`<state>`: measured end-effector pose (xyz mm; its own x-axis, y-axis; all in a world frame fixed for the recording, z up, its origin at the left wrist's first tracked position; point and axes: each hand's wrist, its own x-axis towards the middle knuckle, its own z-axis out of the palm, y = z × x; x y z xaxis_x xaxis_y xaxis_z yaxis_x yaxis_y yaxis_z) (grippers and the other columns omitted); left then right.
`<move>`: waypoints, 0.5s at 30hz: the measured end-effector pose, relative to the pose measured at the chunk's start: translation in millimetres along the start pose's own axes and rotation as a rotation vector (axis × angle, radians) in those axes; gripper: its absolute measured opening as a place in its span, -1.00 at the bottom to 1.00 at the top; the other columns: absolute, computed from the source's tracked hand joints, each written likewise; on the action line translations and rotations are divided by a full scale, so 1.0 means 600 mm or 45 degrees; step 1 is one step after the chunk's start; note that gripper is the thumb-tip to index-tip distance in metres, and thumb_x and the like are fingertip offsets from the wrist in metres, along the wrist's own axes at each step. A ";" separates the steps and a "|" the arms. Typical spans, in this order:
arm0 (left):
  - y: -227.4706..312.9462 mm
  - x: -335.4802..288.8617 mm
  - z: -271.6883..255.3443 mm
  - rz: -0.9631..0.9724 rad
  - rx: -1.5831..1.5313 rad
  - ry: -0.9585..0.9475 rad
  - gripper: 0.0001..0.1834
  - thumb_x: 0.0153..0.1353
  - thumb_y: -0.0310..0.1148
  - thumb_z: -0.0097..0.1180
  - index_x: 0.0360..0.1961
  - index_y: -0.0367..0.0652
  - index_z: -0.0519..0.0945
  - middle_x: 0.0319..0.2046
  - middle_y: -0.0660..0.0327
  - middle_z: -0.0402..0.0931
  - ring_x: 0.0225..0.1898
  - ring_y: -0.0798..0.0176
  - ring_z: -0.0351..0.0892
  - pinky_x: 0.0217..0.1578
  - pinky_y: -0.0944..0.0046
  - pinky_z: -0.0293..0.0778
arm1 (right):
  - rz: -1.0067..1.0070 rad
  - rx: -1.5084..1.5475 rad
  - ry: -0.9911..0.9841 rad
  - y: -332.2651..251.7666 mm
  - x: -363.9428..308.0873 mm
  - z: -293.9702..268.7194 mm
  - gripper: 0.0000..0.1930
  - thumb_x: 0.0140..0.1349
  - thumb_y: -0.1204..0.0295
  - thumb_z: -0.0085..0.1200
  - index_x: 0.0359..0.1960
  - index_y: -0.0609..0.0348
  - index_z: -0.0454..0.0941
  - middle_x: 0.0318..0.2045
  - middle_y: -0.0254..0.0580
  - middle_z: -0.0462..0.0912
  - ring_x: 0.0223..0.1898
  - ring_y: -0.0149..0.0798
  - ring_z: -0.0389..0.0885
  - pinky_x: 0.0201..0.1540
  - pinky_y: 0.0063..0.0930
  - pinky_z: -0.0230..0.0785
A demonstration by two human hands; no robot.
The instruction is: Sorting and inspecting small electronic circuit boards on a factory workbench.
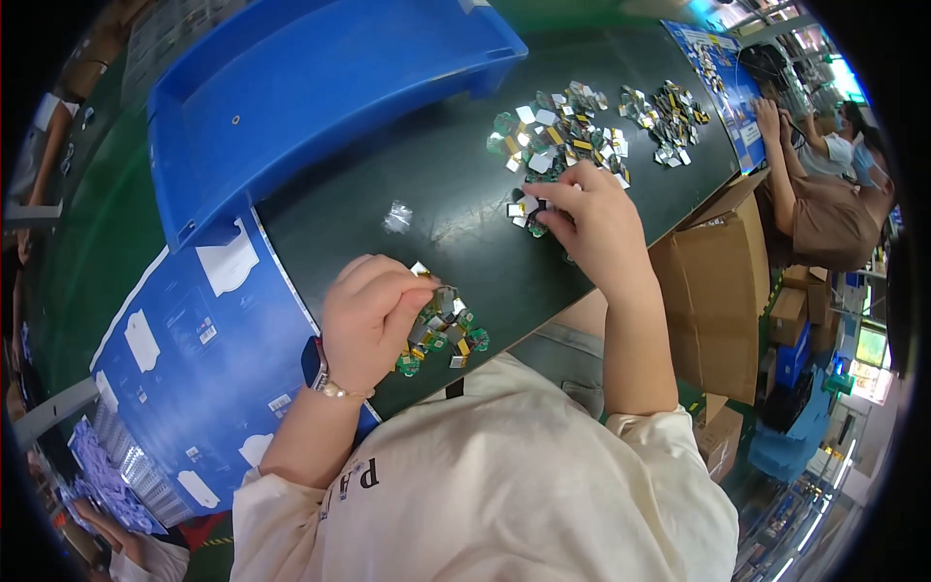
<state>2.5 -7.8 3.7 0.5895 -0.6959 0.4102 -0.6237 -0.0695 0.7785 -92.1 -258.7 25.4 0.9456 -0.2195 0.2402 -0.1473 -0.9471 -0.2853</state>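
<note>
My left hand, a watch and a bracelet on its wrist, is closed in a pinch over a small pile of electronic parts near the table's front edge. What its fingertips hold is too small to make out. Thumb and forefinger of my right hand close around a small electronic part with a white face and dark edge. That part lies at the near side of a larger heap of similar parts, green, silver and yellow. Another heap of parts sits farther right.
A large blue plastic tray stands at the far left, a tiny ring inside. A small clear plastic bag lies on the dark green table. Blue printed sheeting covers the left side. Right of the table stands a cardboard box; co-workers sit beyond.
</note>
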 end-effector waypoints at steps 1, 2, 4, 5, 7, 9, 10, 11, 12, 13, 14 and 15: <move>-0.005 -0.004 0.002 0.001 0.021 -0.016 -0.97 0.05 -0.47 0.22 -0.44 -0.17 0.62 -0.45 0.18 0.54 -0.45 0.10 0.50 -0.42 0.21 0.41 | 0.042 0.013 -0.044 0.002 -0.006 0.006 -0.79 0.00 0.47 0.26 -0.28 -0.09 0.70 -0.39 -0.30 0.51 -0.31 -0.15 0.52 -0.25 -0.31 0.40; -0.003 -0.003 0.003 0.007 0.018 -0.020 -0.97 0.05 -0.47 0.22 -0.44 -0.17 0.62 -0.45 0.18 0.54 -0.45 0.10 0.50 -0.42 0.21 0.41 | 0.086 0.025 -0.087 0.004 -0.011 0.010 -0.76 -0.01 0.47 0.27 -0.26 -0.12 0.70 -0.41 -0.31 0.49 -0.31 -0.15 0.51 -0.25 -0.32 0.40; 0.000 0.000 0.005 0.022 0.094 -0.079 -0.88 0.19 -0.44 0.08 -0.44 -0.20 0.62 -0.43 0.16 0.57 -0.38 0.12 0.53 -0.30 0.23 0.41 | 0.065 0.002 -0.058 0.003 -0.013 0.013 -0.77 -0.03 0.45 0.29 -0.28 -0.09 0.69 -0.39 -0.32 0.49 -0.29 -0.16 0.51 -0.25 -0.32 0.39; 0.002 0.002 0.005 0.024 0.095 -0.080 -0.88 0.19 -0.44 0.08 -0.44 -0.20 0.62 -0.43 0.16 0.57 -0.38 0.12 0.53 -0.30 0.23 0.41 | 0.059 0.019 -0.049 0.004 -0.011 0.014 -0.80 -0.04 0.45 0.30 -0.31 -0.07 0.66 -0.39 -0.32 0.49 -0.28 -0.17 0.51 -0.24 -0.31 0.39; 0.005 0.005 0.004 0.100 0.152 -0.049 -0.85 0.22 -0.40 0.06 -0.43 -0.20 0.62 -0.39 0.15 0.58 -0.35 0.11 0.54 -0.26 0.23 0.41 | 0.055 0.036 -0.037 0.006 -0.008 0.012 -0.81 -0.04 0.44 0.31 -0.34 -0.04 0.64 -0.38 -0.32 0.49 -0.27 -0.17 0.51 -0.24 -0.31 0.39; 0.004 0.003 0.001 0.084 0.090 -0.035 -0.83 0.24 -0.39 0.04 -0.42 -0.20 0.62 -0.37 0.14 0.58 -0.34 0.11 0.54 -0.24 0.23 0.41 | -0.068 0.061 0.016 0.005 -0.001 0.005 -0.82 -0.05 0.46 0.32 -0.40 0.04 0.58 -0.38 -0.30 0.54 -0.28 -0.17 0.54 -0.24 -0.34 0.40; 0.003 0.001 -0.001 0.065 0.023 -0.023 -0.81 0.27 -0.38 0.02 -0.42 -0.21 0.62 -0.36 0.13 0.58 -0.33 0.11 0.54 -0.23 0.22 0.41 | -0.070 0.063 0.019 0.000 -0.002 0.003 -0.82 -0.05 0.46 0.32 -0.40 0.04 0.58 -0.38 -0.30 0.54 -0.28 -0.17 0.54 -0.24 -0.34 0.40; 0.003 -0.001 -0.001 0.065 0.028 -0.018 -0.81 0.27 -0.38 0.02 -0.42 -0.21 0.62 -0.36 0.13 0.58 -0.33 0.11 0.54 -0.23 0.22 0.41 | 0.051 0.185 0.033 -0.009 -0.008 0.001 -0.82 -0.06 0.49 0.31 -0.41 0.06 0.56 -0.38 -0.28 0.57 -0.30 -0.17 0.56 -0.26 -0.36 0.41; 0.003 -0.002 -0.002 0.038 -0.025 -0.012 -0.80 0.29 -0.38 0.00 -0.40 -0.22 0.62 -0.34 0.13 0.58 -0.33 0.16 0.55 -0.24 0.26 0.41 | 0.171 0.308 0.046 -0.019 -0.013 -0.001 -0.82 -0.07 0.52 0.31 -0.43 0.09 0.55 -0.39 -0.26 0.60 -0.33 -0.16 0.57 -0.28 -0.37 0.41; 0.003 -0.004 -0.003 0.010 -0.078 -0.006 -0.79 0.31 -0.39 -0.02 -0.38 -0.24 0.61 -0.33 0.12 0.58 -0.34 0.20 0.55 -0.25 0.29 0.41 | 0.164 0.311 0.047 -0.031 -0.014 -0.002 -0.82 -0.07 0.52 0.31 -0.43 0.09 0.55 -0.39 -0.26 0.60 -0.33 -0.16 0.57 -0.28 -0.37 0.41; 0.009 -0.006 0.000 0.012 -0.077 -0.009 -0.79 0.31 -0.39 -0.02 -0.38 -0.24 0.61 -0.33 0.12 0.58 -0.34 0.20 0.55 -0.25 0.29 0.41 | 0.077 0.463 0.143 -0.048 -0.017 -0.003 -0.82 -0.07 0.54 0.29 -0.41 0.09 0.56 -0.40 -0.26 0.61 -0.36 -0.17 0.58 -0.31 -0.39 0.41; 0.018 -0.007 0.004 -0.174 -0.175 0.027 -0.84 0.28 -0.44 0.01 -0.36 -0.22 0.63 -0.37 0.14 0.58 -0.36 0.22 0.55 -0.28 0.31 0.43 | -0.012 0.615 0.240 -0.061 -0.014 -0.003 -0.82 -0.07 0.57 0.27 -0.39 0.10 0.58 -0.41 -0.25 0.62 -0.39 -0.17 0.59 -0.34 -0.40 0.41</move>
<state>-8.1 -7.3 8.8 0.6756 -0.6712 0.3051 -0.4620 -0.0630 0.8846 -95.2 -222.5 35.4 0.8710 -0.2919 0.3952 0.0538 -0.7429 -0.6673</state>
